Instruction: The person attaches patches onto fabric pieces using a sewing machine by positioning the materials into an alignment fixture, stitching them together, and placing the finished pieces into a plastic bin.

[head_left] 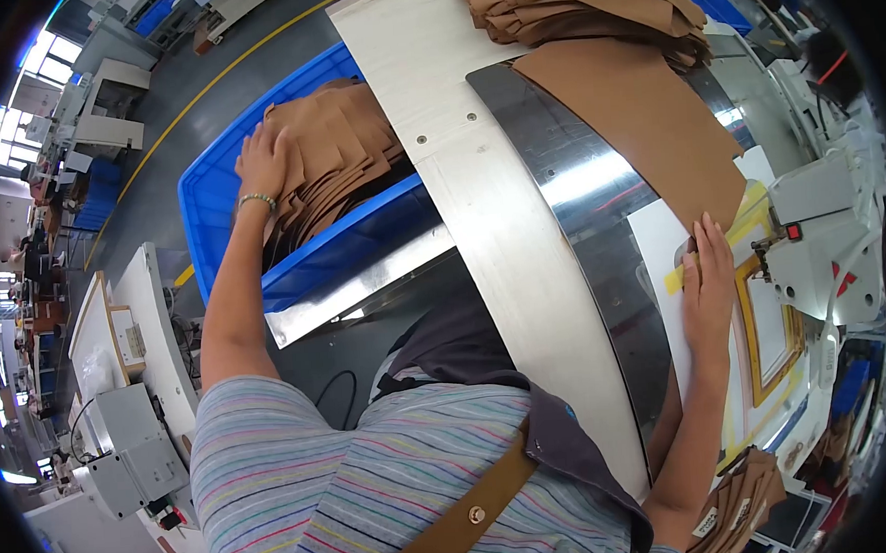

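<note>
My left hand reaches into a blue bin on the left. Its fingers lie spread over the near edge of a stack of brown fabric-like or leather-like pieces. Over a shiny metal plate on the right lies a long, curved brown panel. My right hand has its fingers stretched out, with the fingertips on the panel's lower end. Under that hand is a white sheet with yellow tape on it.
More brown panels lie heaped at the far end of the worktable. A white machine stands at the right, near a yellow frame. Labelled brown pieces are at the lower right. Another machine is at the left.
</note>
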The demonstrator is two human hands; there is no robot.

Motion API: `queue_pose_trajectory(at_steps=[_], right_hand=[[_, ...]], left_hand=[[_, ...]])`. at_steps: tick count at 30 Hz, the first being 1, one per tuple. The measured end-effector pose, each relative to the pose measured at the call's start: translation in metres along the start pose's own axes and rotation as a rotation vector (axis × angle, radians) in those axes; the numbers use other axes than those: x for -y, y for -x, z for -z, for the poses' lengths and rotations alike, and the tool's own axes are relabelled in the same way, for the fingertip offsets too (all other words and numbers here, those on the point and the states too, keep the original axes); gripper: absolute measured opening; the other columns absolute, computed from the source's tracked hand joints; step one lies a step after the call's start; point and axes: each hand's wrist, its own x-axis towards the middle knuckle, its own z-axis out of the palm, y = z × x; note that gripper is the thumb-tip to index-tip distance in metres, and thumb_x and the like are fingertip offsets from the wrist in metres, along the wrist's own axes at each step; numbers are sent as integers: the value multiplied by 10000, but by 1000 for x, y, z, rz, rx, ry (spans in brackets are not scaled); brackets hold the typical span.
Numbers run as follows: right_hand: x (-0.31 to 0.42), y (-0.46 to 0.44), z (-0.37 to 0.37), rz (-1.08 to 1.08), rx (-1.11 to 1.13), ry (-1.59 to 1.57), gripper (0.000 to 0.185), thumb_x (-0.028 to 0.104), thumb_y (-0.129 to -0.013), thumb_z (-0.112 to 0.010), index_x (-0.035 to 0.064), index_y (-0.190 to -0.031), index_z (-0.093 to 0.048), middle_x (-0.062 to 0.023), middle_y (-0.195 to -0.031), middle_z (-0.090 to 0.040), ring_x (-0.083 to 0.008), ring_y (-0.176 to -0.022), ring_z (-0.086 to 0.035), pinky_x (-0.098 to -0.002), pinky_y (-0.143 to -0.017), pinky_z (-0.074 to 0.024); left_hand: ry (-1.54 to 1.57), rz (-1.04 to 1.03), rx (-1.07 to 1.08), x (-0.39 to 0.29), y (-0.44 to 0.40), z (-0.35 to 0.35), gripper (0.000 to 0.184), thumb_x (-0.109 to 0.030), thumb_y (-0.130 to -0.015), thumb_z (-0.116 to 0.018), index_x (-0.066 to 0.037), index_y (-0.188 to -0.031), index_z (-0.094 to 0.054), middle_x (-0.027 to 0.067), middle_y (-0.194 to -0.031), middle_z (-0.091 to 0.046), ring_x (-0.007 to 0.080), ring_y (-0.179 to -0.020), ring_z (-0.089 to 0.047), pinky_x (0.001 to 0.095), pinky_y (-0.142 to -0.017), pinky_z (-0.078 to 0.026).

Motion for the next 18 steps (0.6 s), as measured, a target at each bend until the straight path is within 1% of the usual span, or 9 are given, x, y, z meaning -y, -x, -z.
queue_pose_trajectory(at_steps=[2, 4, 6, 7, 10, 11, 14, 15, 18], right_hand=[[-1, 0, 2, -2, 2, -5, 471, 229, -1077, -421, 23, -1495, -495, -139, -1595, -438, -346, -1496, -362, -460, -1236, -279], [0, -1, 3, 4, 17, -14, 470, 225, -1077, -422, 25, -1496, -494, -141, -1595, -438, -346, -1497, -360, -459, -1237, -276], [-2, -2, 1, 14, 16, -6, 471, 230, -1078, -425, 28, -1498, -491, -146, -1592, -440, -348, -1501, -351, -454, -1241, -265], [-1, -2, 2, 23, 18, -8, 470, 233, -1080, -424, 29, -1498, -491, -147, -1592, -440, -348, -1502, -349, -453, -1243, -262], [-1, -1, 0, 28, 22, -13, 467, 236, -1082, -423, 29, -1494, -495, -152, -1590, -442, -348, -1504, -346, -450, -1245, -255], [-1, 0, 0, 18, 16, -14, 465, 237, -1082, -424, 29, -1491, -498, -154, -1589, -442, -347, -1504, -345, -449, -1246, -253], [-3, 1, -1, 12, 10, -12, 460, 233, -1081, -423, 29, -1485, -506, -157, -1588, -443, -345, -1505, -345, -449, -1245, -255], [-5, 1, -2, 26, 10, 8, 462, 237, -1082, -419, 27, -1484, -505, -161, -1586, -444, -344, -1502, -349, -449, -1243, -258], [-4, 2, -1, 22, 6, -22, 468, 251, -1084, -416, 24, -1484, -505, -159, -1584, -447, -346, -1497, -355, -445, -1241, -263]], left_hand=[[141, -296, 84, -44, -13, -1, 699, -644, -998, -456, -188, -1527, -503, 111, -1632, -399, 410, -1492, -337, 588, -1206, -226], [-178, -322, -80, -101, 12, -18, 694, -658, -981, -475, -196, -1493, -549, 97, -1614, -426, 416, -1470, -353, 587, -1195, -244], [-264, -320, -71, -121, 9, -18, 710, -679, -976, -466, -207, -1501, -543, 90, -1615, -425, 378, -1464, -373, 569, -1174, -276], [-306, -311, -57, -124, 10, -18, 718, -690, -973, -461, -213, -1504, -540, 86, -1616, -424, 359, -1460, -383, 560, -1164, -292], [-270, -254, 3, -123, -5, -18, 761, -729, -959, -435, -212, -1507, -540, 91, -1596, -449, 350, -1450, -395, 541, -1172, -280], [-277, -234, 34, -125, -7, -20, 791, -747, -953, -420, -194, -1505, -544, 94, -1587, -457, 351, -1448, -394, 528, -1178, -268], [-285, -281, 3, -123, 15, -10, 806, -747, -952, -423, -168, -1498, -550, 96, -1580, -463, 344, -1448, -394, 531, -1176, -264], [-248, -309, -30, -118, 23, -6, 803, -735, -947, -457, -146, -1482, -564, 108, -1561, -482, 348, -1449, -391, 521, -1182, -260], [-106, -311, -136, -107, 33, -5, 728, -673, -960, -510, -132, -1438, -599, 120, -1510, -531, 354, -1420, -432, 511, -1179, -277]])
